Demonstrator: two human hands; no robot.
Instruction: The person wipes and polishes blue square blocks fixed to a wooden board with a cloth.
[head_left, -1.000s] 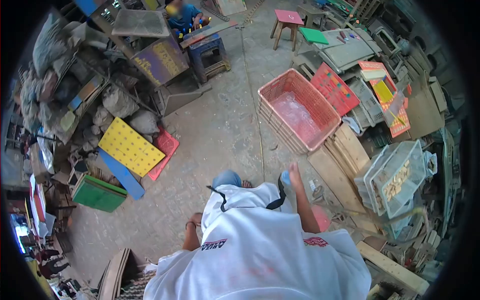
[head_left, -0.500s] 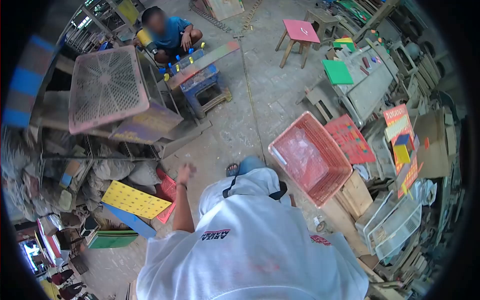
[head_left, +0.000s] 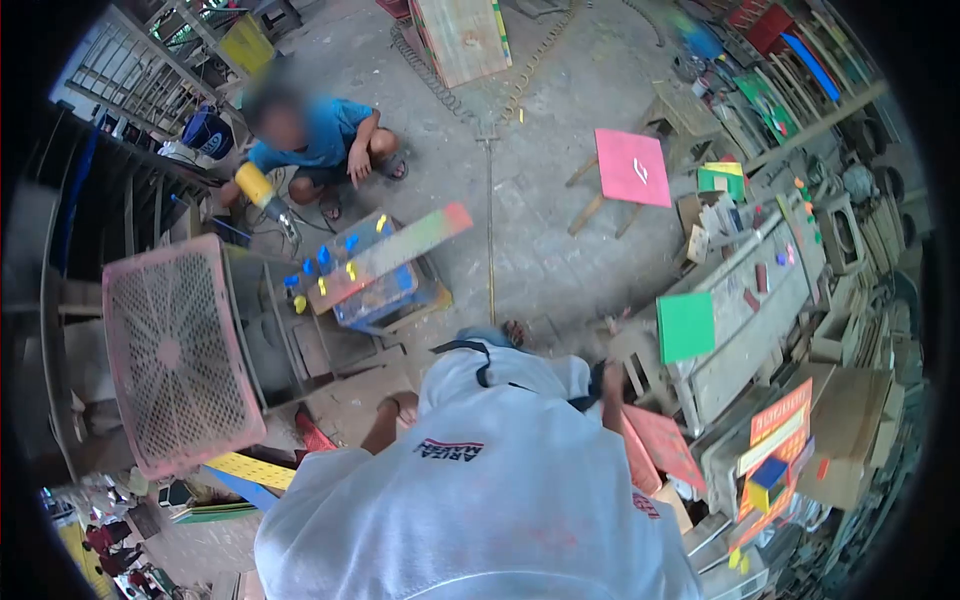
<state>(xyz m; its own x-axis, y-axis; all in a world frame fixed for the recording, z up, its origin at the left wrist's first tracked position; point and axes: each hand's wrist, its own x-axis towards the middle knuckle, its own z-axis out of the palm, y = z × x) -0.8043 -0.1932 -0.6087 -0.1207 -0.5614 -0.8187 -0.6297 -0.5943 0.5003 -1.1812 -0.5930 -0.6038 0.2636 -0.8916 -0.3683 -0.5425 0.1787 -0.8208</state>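
Observation:
My left hand [head_left: 404,406] is low beside the white shirt, close to my waist. Its fingers are mostly hidden, and nothing shows in it. On the other side, my right hand [head_left: 612,382] hangs at the shirt's edge, above the red basket [head_left: 640,455] and a red board [head_left: 668,447]. Blur hides its fingers. The basket is largely covered by my body. A green panel [head_left: 686,327] lies on the end of a grey bench [head_left: 745,335], right of that hand.
A co-worker [head_left: 320,140] squats at the upper left, holding a yellow tool [head_left: 258,188] beside a painted plank [head_left: 400,255] with blue and yellow pieces. A pink perforated crate [head_left: 180,360] stands left. A pink-topped stool [head_left: 633,167] is upper right.
The view has moved forward and turned. My left hand has come in from the left to my waist. My right hand now shows, and my body covers most of the red basket.

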